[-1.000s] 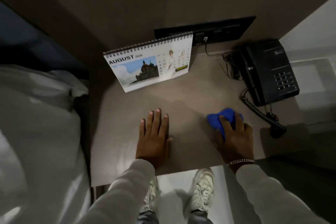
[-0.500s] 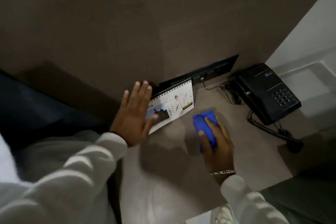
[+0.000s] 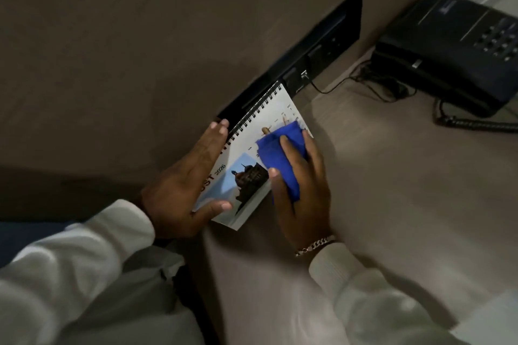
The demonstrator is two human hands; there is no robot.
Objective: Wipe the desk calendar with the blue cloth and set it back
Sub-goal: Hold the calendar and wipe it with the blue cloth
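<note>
The spiral-bound desk calendar (image 3: 253, 145), white with an August picture of a building, stands at the desk's back left corner against the wall. My left hand (image 3: 182, 190) holds it by its left side, fingers along the spiral edge and thumb on the front near the bottom. My right hand (image 3: 304, 190) presses the bunched blue cloth (image 3: 280, 157) against the calendar's front face, covering part of the date grid. Both sleeves are white; a chain bracelet sits on my right wrist.
A black desk phone (image 3: 448, 50) with a coiled cord (image 3: 473, 124) stands at the back right. A black socket panel (image 3: 308, 61) with a plugged cable is set in the wall behind the calendar. The brown desk top (image 3: 392, 204) stretches to the right; white bedding lies lower left.
My left hand went from flat on the desk to gripping the calendar's left side. My right hand carried the blue cloth from the desk onto the calendar's face. The view moved closer.
</note>
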